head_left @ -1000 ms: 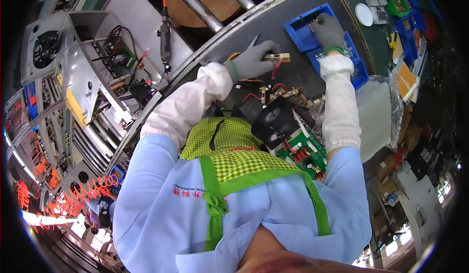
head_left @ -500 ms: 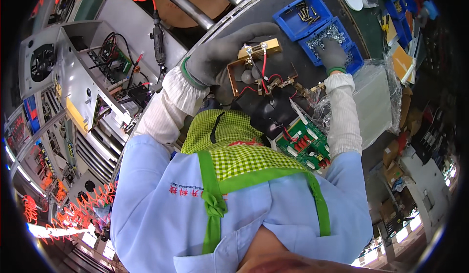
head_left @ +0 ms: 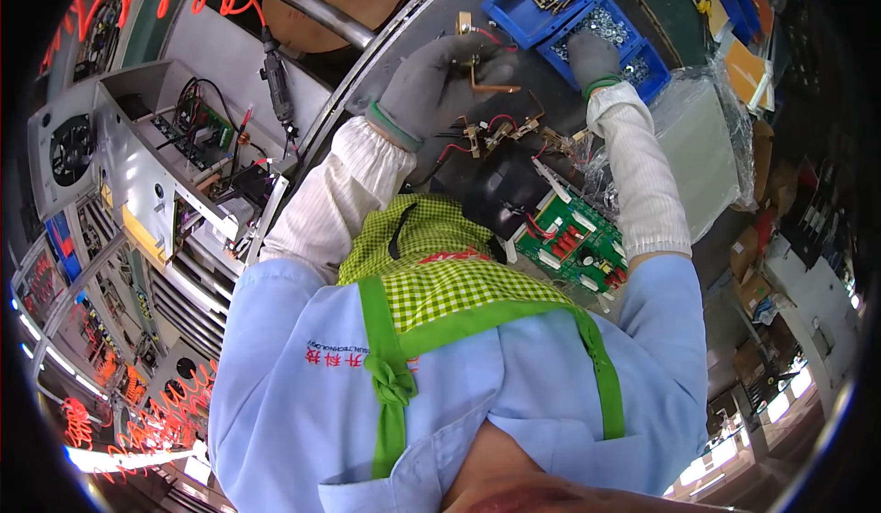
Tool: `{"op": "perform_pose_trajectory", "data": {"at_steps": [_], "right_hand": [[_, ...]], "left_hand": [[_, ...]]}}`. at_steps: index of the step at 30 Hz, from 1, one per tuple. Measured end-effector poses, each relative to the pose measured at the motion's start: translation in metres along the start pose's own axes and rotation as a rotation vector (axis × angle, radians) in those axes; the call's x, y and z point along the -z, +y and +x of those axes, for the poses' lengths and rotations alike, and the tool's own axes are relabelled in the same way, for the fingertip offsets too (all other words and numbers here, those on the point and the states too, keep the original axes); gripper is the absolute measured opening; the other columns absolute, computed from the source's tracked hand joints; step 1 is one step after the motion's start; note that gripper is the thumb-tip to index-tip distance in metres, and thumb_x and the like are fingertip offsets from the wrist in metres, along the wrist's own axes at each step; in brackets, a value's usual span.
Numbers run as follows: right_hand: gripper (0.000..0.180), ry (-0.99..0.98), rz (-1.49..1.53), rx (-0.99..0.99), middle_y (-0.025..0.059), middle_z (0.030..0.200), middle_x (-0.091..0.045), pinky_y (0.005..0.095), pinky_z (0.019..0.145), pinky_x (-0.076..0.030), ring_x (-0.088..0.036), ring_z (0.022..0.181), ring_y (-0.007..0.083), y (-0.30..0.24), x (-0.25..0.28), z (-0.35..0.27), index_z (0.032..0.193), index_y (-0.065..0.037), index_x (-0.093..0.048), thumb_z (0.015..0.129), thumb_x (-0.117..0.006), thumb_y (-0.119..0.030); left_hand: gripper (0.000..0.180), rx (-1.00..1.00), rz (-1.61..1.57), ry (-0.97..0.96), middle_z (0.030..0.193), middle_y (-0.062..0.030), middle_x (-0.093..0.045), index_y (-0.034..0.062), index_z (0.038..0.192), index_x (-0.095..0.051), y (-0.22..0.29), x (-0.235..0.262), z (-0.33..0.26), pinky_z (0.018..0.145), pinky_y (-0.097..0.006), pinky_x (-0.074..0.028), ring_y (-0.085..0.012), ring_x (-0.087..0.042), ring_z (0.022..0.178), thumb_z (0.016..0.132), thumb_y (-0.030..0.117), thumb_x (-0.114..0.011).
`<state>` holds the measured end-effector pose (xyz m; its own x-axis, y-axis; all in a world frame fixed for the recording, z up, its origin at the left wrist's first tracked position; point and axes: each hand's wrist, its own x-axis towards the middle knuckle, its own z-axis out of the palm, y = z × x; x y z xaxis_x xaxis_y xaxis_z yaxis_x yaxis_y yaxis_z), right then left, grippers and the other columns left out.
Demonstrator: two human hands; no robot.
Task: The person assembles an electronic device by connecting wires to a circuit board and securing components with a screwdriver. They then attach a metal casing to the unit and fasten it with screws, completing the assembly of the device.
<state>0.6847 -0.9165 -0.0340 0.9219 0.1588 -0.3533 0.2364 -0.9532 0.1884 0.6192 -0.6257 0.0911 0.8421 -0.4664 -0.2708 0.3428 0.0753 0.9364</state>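
Observation:
My left hand (head_left: 431,89), in a grey glove, is closed around a brass-and-copper busbar assembly. Its brass block (head_left: 464,25) points away from me with a red wire on it, and a bent copper strip (head_left: 496,88) sticks out to the right of the fingers. My right hand (head_left: 595,58), gloved too, reaches down into a blue bin of small silvery fasteners (head_left: 606,25). The fingertips are hidden there. Nearer to me lie several brass terminals with red wires (head_left: 473,139), a black part (head_left: 500,183) and a green circuit board (head_left: 574,242).
Another blue bin (head_left: 514,6) holds brass-coloured bolts. At the right is a pale panel in clear plastic wrap (head_left: 688,150). To the left stand an open metal chassis (head_left: 138,155) with a fan and wiring, and a black driver (head_left: 275,77) on a coiled orange hose.
The busbar assembly has been turned in my left hand, its brass block now pointing away. My right hand stays in the fastener bin, slightly shifted. The whole view has shifted a little.

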Motion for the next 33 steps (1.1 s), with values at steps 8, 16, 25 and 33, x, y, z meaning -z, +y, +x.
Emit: {"op": "perform_pose_trajectory", "data": {"at_steps": [8, 16, 25, 33], "right_hand": [[0.027, 0.396, 0.351, -0.11, 0.0163, 0.094, -0.068, 0.0441, 0.071, -0.054, -0.068, 0.084, 0.0332, 0.033, 0.031, -0.034, 0.097, -0.008, -0.071, 0.09, -0.056, -0.029], [0.025, 0.405, 0.786, 0.29, 0.0115, 0.087, -0.067, 0.0368, 0.065, -0.052, -0.066, 0.074, 0.0307, -0.062, 0.125, -0.16, 0.1, -0.011, -0.068, 0.08, -0.07, -0.025], [0.032, -0.057, 0.283, -0.39, 0.0173, 0.106, -0.068, 0.0455, 0.086, -0.052, -0.065, 0.1, 0.0359, 0.095, -0.024, -0.069, 0.11, -0.009, -0.066, 0.091, -0.051, -0.03], [0.027, -0.13, 0.169, -0.332, 0.0164, 0.109, -0.068, 0.0487, 0.084, -0.051, -0.066, 0.098, 0.0354, 0.094, -0.056, -0.038, 0.102, -0.011, -0.07, 0.088, -0.049, -0.022]], "left_hand": [[0.047, 0.521, -1.101, 0.104, 0.138, -0.0244, -0.041, 0.0066, 0.126, -0.041, -0.032, -0.024, -0.006, 0.099, -0.061, -0.046, -0.0455, -0.042, 0.128, 0.1, 0.045, -0.046], [0.046, 0.286, -1.037, -0.126, 0.115, -0.015, -0.06, 0.0106, 0.113, -0.055, -0.064, -0.053, 0.0, 0.088, -0.045, -0.054, -0.0272, -0.061, 0.106, 0.099, 0.052, -0.041], [0.043, 0.283, -0.93, 0.069, 0.082, -0.0015, -0.057, 0.0122, 0.101, -0.058, 0.0, -0.037, -0.048, 0.063, -0.028, -0.048, -0.015, -0.055, 0.067, 0.098, 0.054, -0.045], [0.054, 0.21, -0.926, 0.034, 0.079, -0.0003, -0.052, 0.0083, 0.103, -0.058, 0.027, 0.012, -0.145, 0.054, -0.027, -0.036, -0.013, -0.045, 0.06, 0.095, 0.06, -0.046]]}}
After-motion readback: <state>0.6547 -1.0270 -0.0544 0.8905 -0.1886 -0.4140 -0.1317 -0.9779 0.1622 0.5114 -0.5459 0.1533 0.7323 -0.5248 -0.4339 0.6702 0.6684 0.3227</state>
